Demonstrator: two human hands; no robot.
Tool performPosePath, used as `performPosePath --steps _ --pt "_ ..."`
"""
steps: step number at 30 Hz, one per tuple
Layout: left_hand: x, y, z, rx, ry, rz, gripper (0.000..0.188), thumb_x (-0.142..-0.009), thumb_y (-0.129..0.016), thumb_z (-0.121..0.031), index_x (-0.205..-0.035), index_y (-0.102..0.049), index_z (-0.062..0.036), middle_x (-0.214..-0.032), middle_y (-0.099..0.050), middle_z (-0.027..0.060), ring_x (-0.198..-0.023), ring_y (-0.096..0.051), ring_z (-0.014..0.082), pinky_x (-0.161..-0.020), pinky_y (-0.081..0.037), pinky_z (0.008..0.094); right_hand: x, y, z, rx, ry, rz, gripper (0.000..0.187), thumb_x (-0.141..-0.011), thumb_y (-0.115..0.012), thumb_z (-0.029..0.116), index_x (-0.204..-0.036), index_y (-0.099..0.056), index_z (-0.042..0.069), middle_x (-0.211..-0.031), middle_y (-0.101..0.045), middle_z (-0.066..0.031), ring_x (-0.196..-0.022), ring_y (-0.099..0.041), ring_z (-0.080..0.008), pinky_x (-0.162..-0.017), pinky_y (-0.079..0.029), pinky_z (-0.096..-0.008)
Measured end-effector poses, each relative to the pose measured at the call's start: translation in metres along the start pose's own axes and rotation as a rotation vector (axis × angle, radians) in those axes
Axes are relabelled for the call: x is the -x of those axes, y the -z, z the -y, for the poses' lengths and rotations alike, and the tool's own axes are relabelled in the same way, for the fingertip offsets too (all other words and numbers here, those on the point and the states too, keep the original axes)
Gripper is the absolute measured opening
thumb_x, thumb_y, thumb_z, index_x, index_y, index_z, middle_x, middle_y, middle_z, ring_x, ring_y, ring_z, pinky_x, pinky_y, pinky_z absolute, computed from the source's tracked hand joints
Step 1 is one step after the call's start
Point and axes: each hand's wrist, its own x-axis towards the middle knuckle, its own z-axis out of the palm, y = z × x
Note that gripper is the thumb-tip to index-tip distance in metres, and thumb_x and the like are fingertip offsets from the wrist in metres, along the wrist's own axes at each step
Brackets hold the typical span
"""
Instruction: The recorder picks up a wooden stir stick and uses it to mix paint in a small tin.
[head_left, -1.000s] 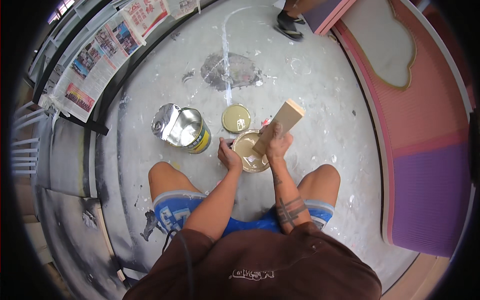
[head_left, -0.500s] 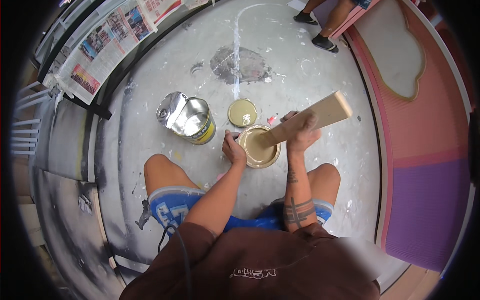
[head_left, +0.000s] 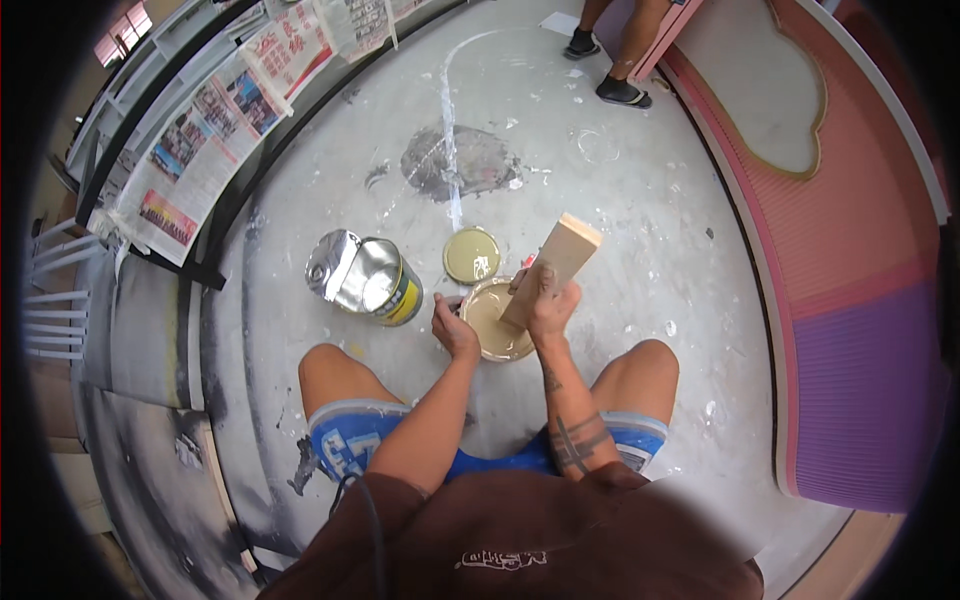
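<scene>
A round can (head_left: pixel 512 358) of beige paint (head_left: pixel 486 318) stands on the floor between my knees. My left hand (head_left: pixel 456 328) is curled round the can's left side. In my right hand (head_left: pixel 552 310) is a flat wooden board (head_left: pixel 565 250), gripped around its lower part and tilted. The board's lower end reaches down into the paint, so its tip is hidden. Just beyond the can lies a round paint-smeared lid (head_left: pixel 471 255). To the left is a larger silver and yellow tin (head_left: pixel 402 295), its top cut open and bent back.
Newspaper sheets (head_left: pixel 215 125) cover a black-edged frame at the far left, above white slats (head_left: pixel 55 300). A curved orange and purple ribbed panel (head_left: pixel 860 400) stands on the right. Another person's legs and sandals (head_left: pixel 625 93) are at the far right. Dark stains (head_left: pixel 460 165) mark the grey floor.
The board has swung more upright and leftward with my right hand, its end still in the paint. My left hand stays on the can. The whole view has shifted slightly.
</scene>
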Motion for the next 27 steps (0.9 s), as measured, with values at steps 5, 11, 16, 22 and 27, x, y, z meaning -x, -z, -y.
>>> performPosePath --steps 5,11,16,22,27 --pt "0.004 0.005 0.004 0.021 0.016 0.041 0.063 -0.105 -0.043 -0.045 -0.081 -0.068 0.0076 -0.078 -0.068 0.0135 -0.072 -0.061 0.0235 -0.074 -0.05 0.037 -0.01 0.01 0.007 -0.083 0.026 -0.142 0.064 -0.098 -0.058 0.057 -0.086 -0.064 -0.005 -0.07 -0.067 -0.0132 -0.063 -0.066 -0.0201 -0.056 -0.054 -0.0329" --pt "0.002 0.008 0.005 0.01 -0.024 -0.024 0.063 -0.104 -0.042 -0.045 -0.081 -0.069 0.0074 -0.076 -0.068 0.0154 -0.071 -0.061 0.0247 -0.074 -0.05 0.0377 -0.005 0.004 0.016 0.039 -0.023 -0.005 0.067 -0.098 -0.056 0.06 -0.082 -0.064 -0.004 -0.067 -0.066 -0.0118 -0.06 -0.065 -0.0188 -0.055 -0.053 -0.0325" --pt "0.012 0.002 -0.002 -0.065 -0.009 0.039 0.064 -0.103 -0.043 -0.048 -0.084 -0.068 0.0074 -0.082 -0.07 0.0153 -0.074 -0.065 0.0245 -0.075 -0.053 0.0363 0.007 0.021 -0.061 -0.025 0.008 -0.096 0.062 -0.098 -0.058 0.057 -0.087 -0.064 -0.004 -0.067 -0.065 -0.0115 -0.059 -0.065 -0.0198 -0.055 -0.054 -0.0327" --pt "-0.001 0.008 0.014 0.053 0.006 -0.025 0.065 -0.103 -0.044 -0.047 -0.086 -0.07 0.0101 -0.08 -0.07 0.0178 -0.075 -0.066 0.0282 -0.078 -0.053 0.0391 -0.019 0.001 0.031 -0.003 0.017 -0.093 0.062 -0.099 -0.058 0.056 -0.086 -0.061 -0.005 -0.067 -0.064 -0.0124 -0.056 -0.065 -0.0209 -0.053 -0.053 -0.0336" --pt "0.016 -0.002 -0.001 -0.069 0.009 -0.002 0.063 -0.103 -0.044 -0.046 -0.085 -0.069 0.0096 -0.083 -0.07 0.018 -0.076 -0.064 0.0258 -0.077 -0.052 0.0381 0.003 0.025 -0.085 0.102 -0.073 -0.349 0.066 -0.099 -0.057 0.058 -0.083 -0.061 -0.006 -0.066 -0.066 -0.0144 -0.056 -0.065 -0.0206 -0.053 -0.053 -0.0342"
